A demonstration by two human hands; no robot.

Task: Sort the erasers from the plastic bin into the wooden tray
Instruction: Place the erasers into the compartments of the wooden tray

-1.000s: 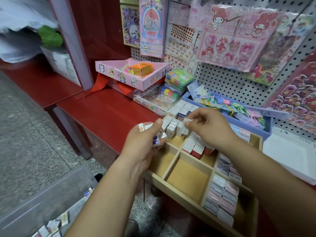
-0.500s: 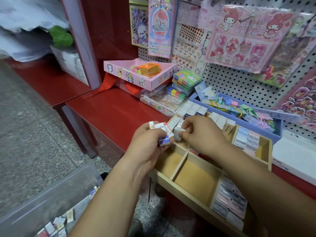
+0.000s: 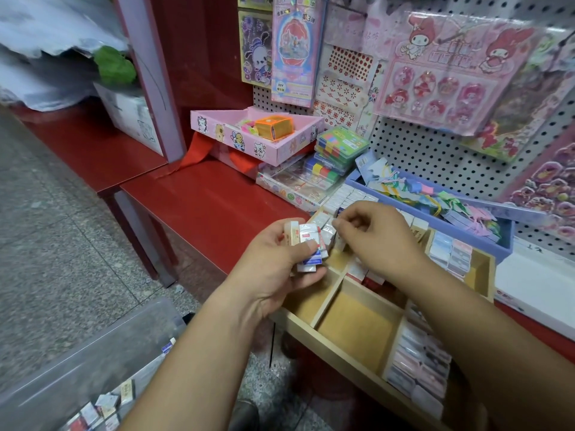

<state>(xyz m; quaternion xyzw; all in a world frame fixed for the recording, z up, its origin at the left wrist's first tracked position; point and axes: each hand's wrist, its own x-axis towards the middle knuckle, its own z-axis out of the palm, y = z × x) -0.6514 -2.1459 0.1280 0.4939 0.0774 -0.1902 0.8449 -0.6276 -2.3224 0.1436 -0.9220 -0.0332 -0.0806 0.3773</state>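
Observation:
My left hand (image 3: 280, 269) grips a small stack of wrapped erasers (image 3: 306, 244) just off the left corner of the wooden tray (image 3: 357, 353). My right hand (image 3: 378, 241) hovers over the tray's far-left compartments, its thumb and fingers pinching one white eraser (image 3: 337, 241) taken from beside the stack. The tray is divided into compartments; some hold rows of erasers (image 3: 420, 371), two near ones show bare wood. The clear plastic bin (image 3: 93, 362) sits low at the bottom left with several loose erasers (image 3: 105, 405) inside.
The tray lies on a red shelf (image 3: 205, 206) and overhangs its front edge. A blue box of paper tags (image 3: 435, 206), a pink box (image 3: 255, 135) and stacked colourful packs (image 3: 339, 150) stand behind. Sticker sheets hang on the pegboard (image 3: 420, 157). Grey floor lies to the left.
My right hand drew back from the tray's far rows toward the stack in my left hand and now pinches an eraser beside it. The view shifted slightly.

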